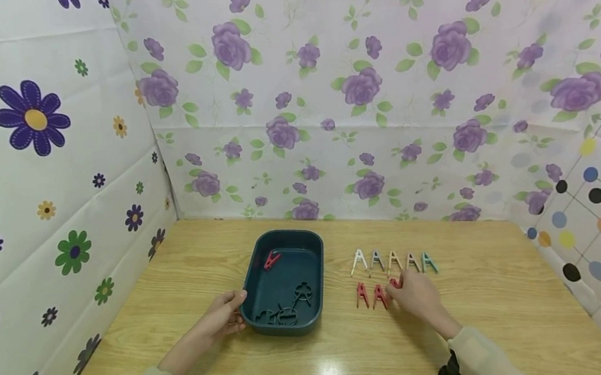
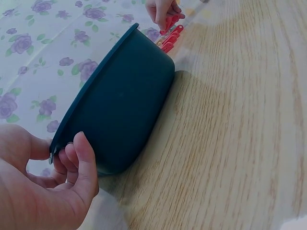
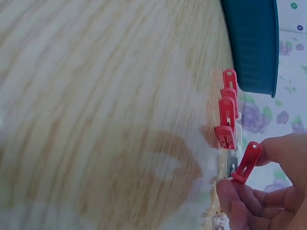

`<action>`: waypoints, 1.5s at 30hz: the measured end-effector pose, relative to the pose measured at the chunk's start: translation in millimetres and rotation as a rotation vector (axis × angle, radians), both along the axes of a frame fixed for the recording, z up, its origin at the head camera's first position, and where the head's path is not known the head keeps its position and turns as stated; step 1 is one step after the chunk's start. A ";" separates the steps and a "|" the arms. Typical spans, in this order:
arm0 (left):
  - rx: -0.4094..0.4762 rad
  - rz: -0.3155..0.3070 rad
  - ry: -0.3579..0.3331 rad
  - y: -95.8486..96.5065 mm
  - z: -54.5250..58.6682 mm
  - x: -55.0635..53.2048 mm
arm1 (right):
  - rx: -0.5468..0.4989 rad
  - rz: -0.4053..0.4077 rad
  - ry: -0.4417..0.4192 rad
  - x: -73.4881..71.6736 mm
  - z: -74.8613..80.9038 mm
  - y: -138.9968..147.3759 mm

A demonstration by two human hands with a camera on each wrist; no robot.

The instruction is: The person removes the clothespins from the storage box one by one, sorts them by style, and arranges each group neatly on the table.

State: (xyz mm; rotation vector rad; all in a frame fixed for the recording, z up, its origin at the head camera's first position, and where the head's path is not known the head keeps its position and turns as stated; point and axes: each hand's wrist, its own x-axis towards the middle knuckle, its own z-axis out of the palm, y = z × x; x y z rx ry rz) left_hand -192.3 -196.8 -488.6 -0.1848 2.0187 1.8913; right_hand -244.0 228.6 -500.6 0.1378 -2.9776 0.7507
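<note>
My left hand grips the near left rim of a dark teal plastic bin, thumb over the edge and fingers against the outer wall, as the left wrist view shows. In the bin lies one red clothespin, with several dark, thin ring-shaped pieces at its near end. Over on the right, my right hand pinches another red clothespin between thumb and fingers, close to the table. Two more red clothespins stand to the left of that hand.
Behind the red ones runs a row of several clothespins: white, grey-blue, tan, a dull one and teal. All rest on a wooden table. Flowered cloth hangs along the table's back edge.
</note>
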 end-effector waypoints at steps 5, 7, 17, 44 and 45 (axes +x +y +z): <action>-0.009 0.018 -0.010 0.4 0.3 0.6 | 0.023 0.005 -0.012 1.8 1.1 0.7; -0.011 0.024 -0.012 0.7 0.9 0.7 | 0.030 0.011 -0.026 2.6 1.6 0.5; -0.008 0.023 -0.014 0.4 0.3 -0.6 | 0.093 0.013 -0.064 0.8 -3.5 -0.4; -0.012 0.029 -0.006 1.4 2.4 0.4 | 0.088 0.052 0.032 -4.8 5.6 -3.7; -0.013 0.030 -0.007 1.5 2.4 0.3 | 0.086 0.055 0.044 -4.8 6.9 -4.7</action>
